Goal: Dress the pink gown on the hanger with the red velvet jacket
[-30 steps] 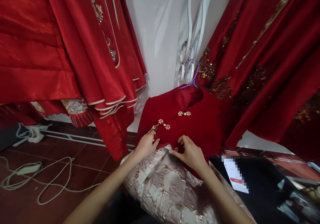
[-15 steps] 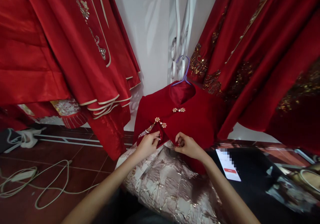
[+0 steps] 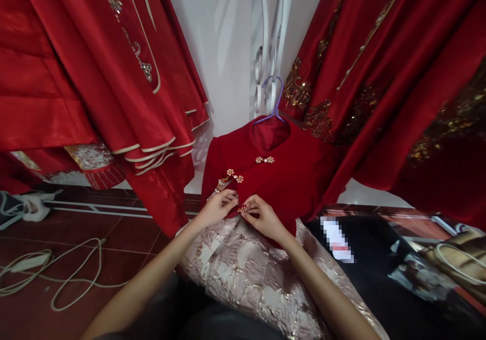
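On the red top (image 3: 288, 185), a beaded clasp (image 3: 243, 209) is pinched by the right hand (image 3: 265, 219), while steadiness is perhaps given by the half-curled left hand (image 3: 220, 206), its grip unclear

L hand (image 3: 220, 207) nr R hand (image 3: 261, 217)

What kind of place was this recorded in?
Perhaps a dress shop or costume storeroom. Piped red garments hang to the left, gold-decorated red garments to the right, and between them is a red top on a purple hanger.
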`<state>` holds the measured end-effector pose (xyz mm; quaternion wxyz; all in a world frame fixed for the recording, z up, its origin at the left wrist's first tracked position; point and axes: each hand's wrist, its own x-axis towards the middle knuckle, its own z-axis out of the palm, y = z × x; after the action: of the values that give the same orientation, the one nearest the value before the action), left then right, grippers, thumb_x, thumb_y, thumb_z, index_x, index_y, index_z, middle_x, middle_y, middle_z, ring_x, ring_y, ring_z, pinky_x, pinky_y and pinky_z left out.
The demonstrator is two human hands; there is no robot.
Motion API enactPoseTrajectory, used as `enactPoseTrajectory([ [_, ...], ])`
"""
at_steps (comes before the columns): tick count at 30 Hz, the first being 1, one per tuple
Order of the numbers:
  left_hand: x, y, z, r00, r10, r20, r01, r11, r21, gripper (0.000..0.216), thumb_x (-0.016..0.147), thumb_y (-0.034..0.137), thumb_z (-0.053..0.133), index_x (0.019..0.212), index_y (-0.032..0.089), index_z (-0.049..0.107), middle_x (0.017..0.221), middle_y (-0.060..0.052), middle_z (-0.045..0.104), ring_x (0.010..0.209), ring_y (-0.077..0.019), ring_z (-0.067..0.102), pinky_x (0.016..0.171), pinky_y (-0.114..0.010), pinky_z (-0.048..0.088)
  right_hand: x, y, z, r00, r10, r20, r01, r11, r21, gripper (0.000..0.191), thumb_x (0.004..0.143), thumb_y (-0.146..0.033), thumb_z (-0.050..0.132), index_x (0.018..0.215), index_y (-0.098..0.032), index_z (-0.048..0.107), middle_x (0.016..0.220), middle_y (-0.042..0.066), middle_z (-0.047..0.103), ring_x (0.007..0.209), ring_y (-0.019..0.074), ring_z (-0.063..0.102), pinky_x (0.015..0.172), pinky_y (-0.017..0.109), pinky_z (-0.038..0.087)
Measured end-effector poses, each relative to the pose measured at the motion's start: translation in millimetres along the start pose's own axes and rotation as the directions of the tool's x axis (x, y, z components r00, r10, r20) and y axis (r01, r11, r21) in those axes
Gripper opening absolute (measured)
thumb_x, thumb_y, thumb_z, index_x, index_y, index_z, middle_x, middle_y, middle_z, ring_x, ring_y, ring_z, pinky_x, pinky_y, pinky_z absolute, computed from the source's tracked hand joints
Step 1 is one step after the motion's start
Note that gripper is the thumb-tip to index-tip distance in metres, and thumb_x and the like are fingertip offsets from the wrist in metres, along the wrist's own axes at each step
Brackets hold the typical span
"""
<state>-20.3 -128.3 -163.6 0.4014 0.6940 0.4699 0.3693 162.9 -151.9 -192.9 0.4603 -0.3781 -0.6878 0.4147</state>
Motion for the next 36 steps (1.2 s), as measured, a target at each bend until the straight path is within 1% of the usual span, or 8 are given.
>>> enactPoseTrajectory([
  [2, 2, -3, -5, 0.999, 0.007, 0.05, -0.006, 1.0, -0.011, 0.024, 0.079, 0.026, 0.062, 0.1, 0.014, 0.059, 0.089, -0.007, 0.067, 0.086, -0.0165, 0.065, 0.083, -0.034, 0.051, 1, 1, -2, 1.0, -0.002, -0.03, 0.001, 0.999, -0.044, 0.017, 0.082, -0.032, 0.062, 0.091, -0.02, 0.054, 0.088, 0.002, 0.06, 0.079, 0.0125, 0.061, 0.074, 0.027, 0.053],
  [5, 3, -8, -6, 0.999, -0.006, -0.031, 0.006, 1.0, -0.015, 0.026, 0.074, 0.025, 0.066, 0.096, 0.015, 0.056, 0.081, -0.004, 0.065, 0.077, -0.0146, 0.064, 0.077, -0.032, 0.052, 2, 0, -3, 0.997, -0.01, -0.07, 0.004, 0.996, -0.087, 0.015, 0.082, -0.03, 0.062, 0.091, -0.019, 0.058, 0.086, 0.002, 0.061, 0.077, 0.0128, 0.061, 0.072, 0.027, 0.053],
  [9, 3, -12, -5, 0.993, -0.021, -0.12, 0.017, 0.999, -0.038, 0.031, 0.072, 0.027, 0.069, 0.092, 0.018, 0.048, 0.072, 0.002, 0.061, 0.067, -0.0112, 0.062, 0.069, -0.027, 0.05, 0, -7, -8, 0.999, -0.041, -0.006, 0.041, 0.996, -0.075, 0.01, 0.085, -0.03, 0.06, 0.088, -0.02, 0.061, 0.086, 0.002, 0.061, 0.079, 0.0128, 0.061, 0.072, 0.026, 0.052],
  [14, 2, -2, -14, 0.999, 0.044, -0.003, -0.044, 0.999, -0.029, 0.023, 0.075, 0.03, 0.066, 0.082, 0.018, 0.047, 0.073, 0.003, 0.058, 0.065, -0.0097, 0.059, 0.064, -0.024, 0.049, 0, -11, -13, 0.997, -0.079, 0.022, 0.081, 0.988, -0.134, 0.022, 0.086, -0.027, 0.059, 0.107, -0.024, 0.064, 0.088, 0.001, 0.057, 0.081, 0.0122, 0.059, 0.074, 0.025, 0.052],
  [18, -1, 8, -19, 0.993, 0.072, 0.094, -0.079, 0.994, 0.076, 0.014, 0.079, 0.029, 0.062, 0.082, 0.017, 0.057, 0.081, -0.001, 0.063, 0.074, -0.0118, 0.062, 0.071, -0.026, 0.051, 1, -6, -12, 0.996, -0.068, -0.055, 0.059, 0.987, -0.148, 0.036, 0.086, -0.026, 0.058, 0.122, -0.026, 0.06, 0.089, 0.001, 0.055, 0.079, 0.012, 0.059, 0.075, 0.026, 0.053],
  [22, -7, 13, -15, 0.991, 0.109, 0.082, -0.125, 0.968, 0.219, 0.013, 0.079, 0.026, 0.063, 0.089, 0.019, 0.058, 0.091, -0.002, 0.063, 0.076, -0.0131, 0.062, 0.072, -0.028, 0.051, 1, -4, -8, 0.989, -0.077, -0.125, 0.06, 0.989, -0.132, 0.033, 0.087, -0.027, 0.057, 0.119, -0.026, 0.062, 0.092, 0.003, 0.055, 0.08, 0.0122, 0.06, 0.077, 0.027, 0.054],
  [28, -16, 21, -2, 0.951, 0.306, -0.044, -0.216, 0.76, 0.613, 0.012, 0.08, 0.025, 0.061, 0.091, 0.022, 0.058, 0.096, -0.004, 0.051, 0.092, -0.0205, 0.054, 0.08, -0.035, 0.048, 0, -7, -4, 0.984, -0.113, -0.136, 0.098, 0.989, -0.115, 0.025, 0.087, -0.028, 0.057, 0.111, -0.025, 0.064, 0.094, 0.003, 0.057, 0.082, 0.0125, 0.061, 0.078, 0.027, 0.055],
  [36, -16, 22, 3, 0.941, 0.333, -0.055, -0.221, 0.731, 0.645, 0.004, 0.083, 0.02, 0.054, 0.087, 0.021, 0.056, 0.089, -0.003, 0.055, 0.088, -0.02, 0.053, 0.081, -0.033, 0.045, 1, -8, -3, 0.981, -0.116, -0.154, 0.099, 0.989, -0.109, 0.021, 0.088, -0.03, 0.056, 0.105, -0.023, 0.065, 0.096, 0.005, 0.059, 0.085, 0.0141, 0.062, 0.078, 0.029, 0.056],
])
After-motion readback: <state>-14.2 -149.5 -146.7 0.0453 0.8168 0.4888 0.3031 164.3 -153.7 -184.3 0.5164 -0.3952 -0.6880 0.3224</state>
